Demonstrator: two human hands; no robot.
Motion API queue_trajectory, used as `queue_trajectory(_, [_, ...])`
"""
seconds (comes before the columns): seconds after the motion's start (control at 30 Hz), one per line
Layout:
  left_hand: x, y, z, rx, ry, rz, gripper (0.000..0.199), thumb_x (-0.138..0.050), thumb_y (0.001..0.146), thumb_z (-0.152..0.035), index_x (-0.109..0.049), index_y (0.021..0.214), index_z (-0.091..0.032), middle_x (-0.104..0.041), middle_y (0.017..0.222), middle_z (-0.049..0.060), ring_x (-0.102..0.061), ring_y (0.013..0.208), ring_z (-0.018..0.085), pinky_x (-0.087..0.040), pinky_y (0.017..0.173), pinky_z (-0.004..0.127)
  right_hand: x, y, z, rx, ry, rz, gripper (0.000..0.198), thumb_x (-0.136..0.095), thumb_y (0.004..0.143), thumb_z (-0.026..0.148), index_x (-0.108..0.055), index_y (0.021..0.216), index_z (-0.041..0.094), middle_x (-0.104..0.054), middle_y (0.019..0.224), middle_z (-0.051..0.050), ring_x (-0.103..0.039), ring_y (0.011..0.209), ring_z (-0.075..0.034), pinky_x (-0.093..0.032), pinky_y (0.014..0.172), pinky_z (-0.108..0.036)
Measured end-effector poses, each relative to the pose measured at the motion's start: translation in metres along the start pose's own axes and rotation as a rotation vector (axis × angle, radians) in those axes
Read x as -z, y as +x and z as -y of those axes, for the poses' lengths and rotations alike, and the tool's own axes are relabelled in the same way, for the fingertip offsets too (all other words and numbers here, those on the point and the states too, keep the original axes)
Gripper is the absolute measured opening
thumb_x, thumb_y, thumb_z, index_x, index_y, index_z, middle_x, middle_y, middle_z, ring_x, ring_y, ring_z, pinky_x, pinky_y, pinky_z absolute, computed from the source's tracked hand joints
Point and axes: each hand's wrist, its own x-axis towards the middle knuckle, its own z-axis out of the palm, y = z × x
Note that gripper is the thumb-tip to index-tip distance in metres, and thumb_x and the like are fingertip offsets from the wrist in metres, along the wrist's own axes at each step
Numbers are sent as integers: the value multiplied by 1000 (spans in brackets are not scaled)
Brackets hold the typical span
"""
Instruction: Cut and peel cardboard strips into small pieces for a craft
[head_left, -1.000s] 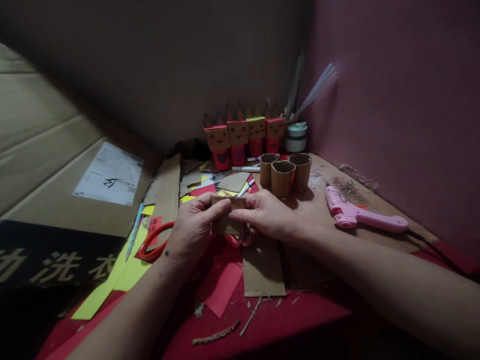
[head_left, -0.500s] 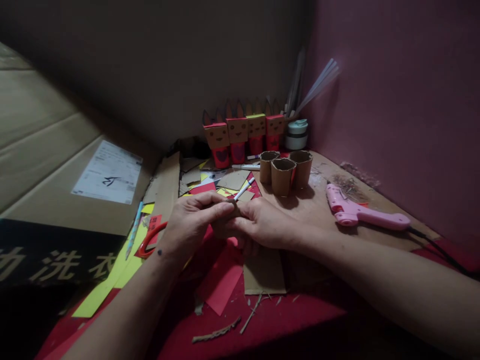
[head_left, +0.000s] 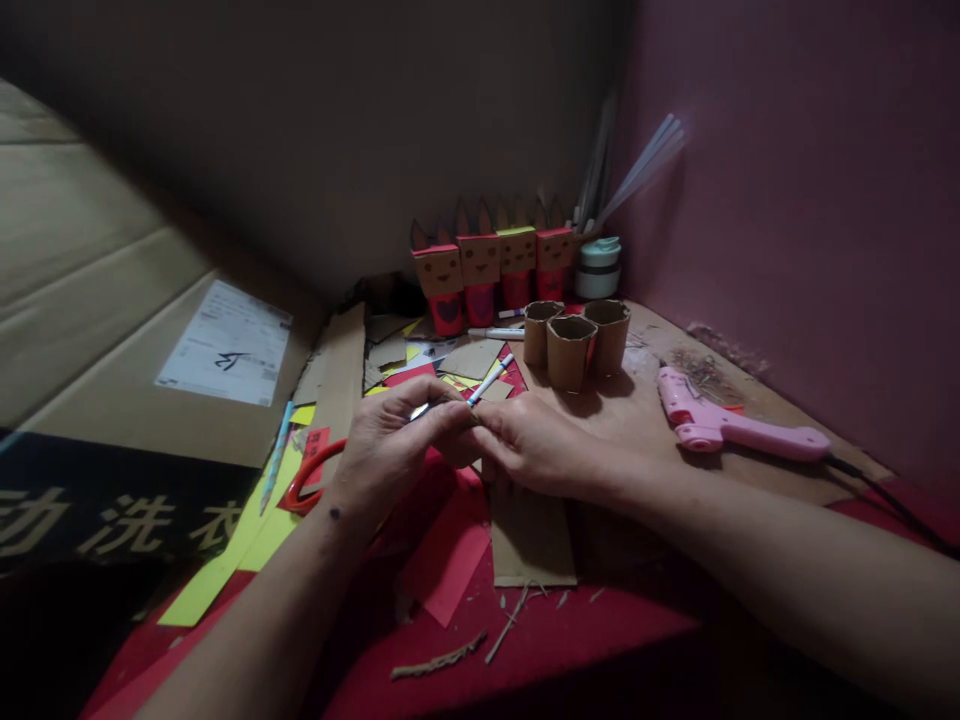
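Note:
My left hand (head_left: 401, 430) and my right hand (head_left: 536, 440) meet over the middle of the table, fingers pinched together. Between their fingertips is a small piece of brown cardboard (head_left: 475, 416), mostly hidden by the fingers. Just behind it, a white marker (head_left: 491, 379) points up and right; whether it touches the fingers I cannot tell. Orange-handled scissors (head_left: 300, 490) lie beside my left wrist, partly covered. Below the hands are a red paper strip (head_left: 446, 560) and a flat cardboard rectangle (head_left: 534, 545).
Three cardboard tubes (head_left: 571, 355) stand behind my right hand. Several cardboard figures with pointed ears (head_left: 480, 262) line the back, next to a mint-coloured jar (head_left: 598, 268). A pink glue gun (head_left: 739, 425) lies at right, its cord trailing. A large carton (head_left: 142, 330) flanks the left.
The view has shifted slightly, moving everything a little to the right. Both hands stay together, and the fingers around the cardboard piece have adjusted a little.

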Motion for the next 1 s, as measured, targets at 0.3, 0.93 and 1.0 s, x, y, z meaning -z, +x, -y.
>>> queue_trajectory(0.3, [2, 3, -2, 8, -66, -75, 14, -72, 71, -28, -66, 71, -16, -64, 66, -1, -57, 60, 11, -46, 58, 19, -9, 1, -7, -117, 449, -55, 20, -47, 89, 13, -54, 70, 16, -54, 49, 4, -49, 41, -6, -37, 44, -18])
queue_trajectory(0.93, [6, 9, 12, 87, -215, 51, 26, -69, 76, -41, -71, 79, -14, -67, 67, 4, -62, 64, 18, -50, 64, 29, -3, 6, -13, -147, 555, -129, 23, -49, 87, 24, -55, 66, 17, -53, 47, 4, -48, 35, -9, -36, 35, -19])
queue_trajectory(1.0, [7, 12, 15, 114, -178, 113, 21, -72, 75, -34, -71, 81, -14, -68, 71, 5, -64, 69, 19, -50, 69, 30, 1, 8, -14, -183, 646, -101, 27, -47, 88, 26, -55, 65, 16, -54, 47, 3, -48, 35, -9, -38, 35, -20])
